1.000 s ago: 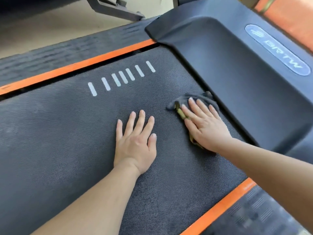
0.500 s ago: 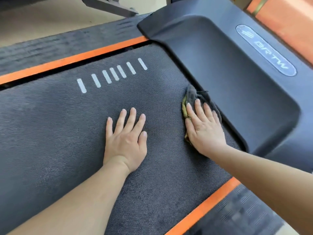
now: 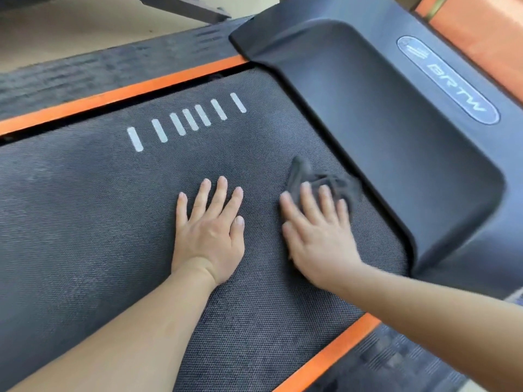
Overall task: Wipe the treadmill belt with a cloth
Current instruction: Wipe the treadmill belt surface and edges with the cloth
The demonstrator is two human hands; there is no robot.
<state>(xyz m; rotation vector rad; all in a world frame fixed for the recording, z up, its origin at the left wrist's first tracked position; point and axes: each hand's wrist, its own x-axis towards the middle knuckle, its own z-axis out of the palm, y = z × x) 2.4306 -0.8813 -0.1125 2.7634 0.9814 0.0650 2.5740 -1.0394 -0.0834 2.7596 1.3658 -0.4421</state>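
The dark textured treadmill belt fills most of the view, with a row of white stripes near its far edge. My left hand lies flat on the belt, fingers spread and straight. Just to its right, my right hand presses a crumpled dark grey cloth onto the belt with straight fingers; it is motion-blurred. The cloth bunches out beyond the fingertips, close to the black motor cover.
Orange side rails run along the far edge and the near right edge of the belt. The motor cover rises at the belt's right end. Beige floor and a grey machine foot lie beyond the treadmill.
My right hand has slid the cloth leftward across the belt, away from the motor cover and closer to my left hand. The left hand stays flat in place.
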